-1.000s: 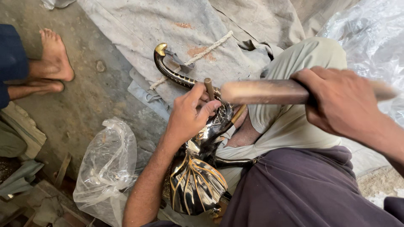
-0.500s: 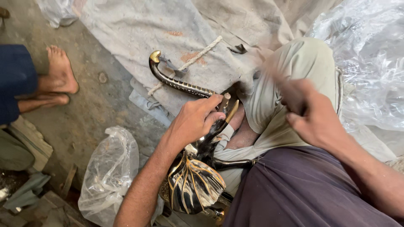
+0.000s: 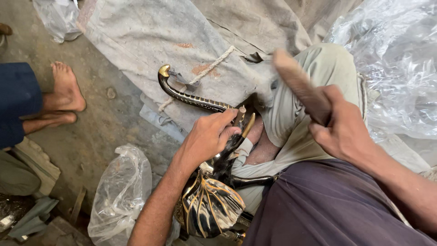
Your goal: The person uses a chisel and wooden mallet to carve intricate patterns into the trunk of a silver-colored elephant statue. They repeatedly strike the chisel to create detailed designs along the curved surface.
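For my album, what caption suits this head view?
Left hand steadies a black-and-gold metal figure; right hand raises a wooden stick.

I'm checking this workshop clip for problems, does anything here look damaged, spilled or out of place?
Nothing looks broken or spilled. The left hand grips a black and gold metal figure by its curved trunk, the right hand holds a blurred wooden mallet raised. The grey cloth carries reddish stains, otherwise ordinary.

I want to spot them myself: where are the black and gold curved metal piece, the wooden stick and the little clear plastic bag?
Black and gold curved metal piece (image 3: 191,98): head view, ribbed shaft.
Wooden stick (image 3: 296,84): head view, blurred upper half.
Clear plastic bag (image 3: 120,191): head view, crumpled middle.
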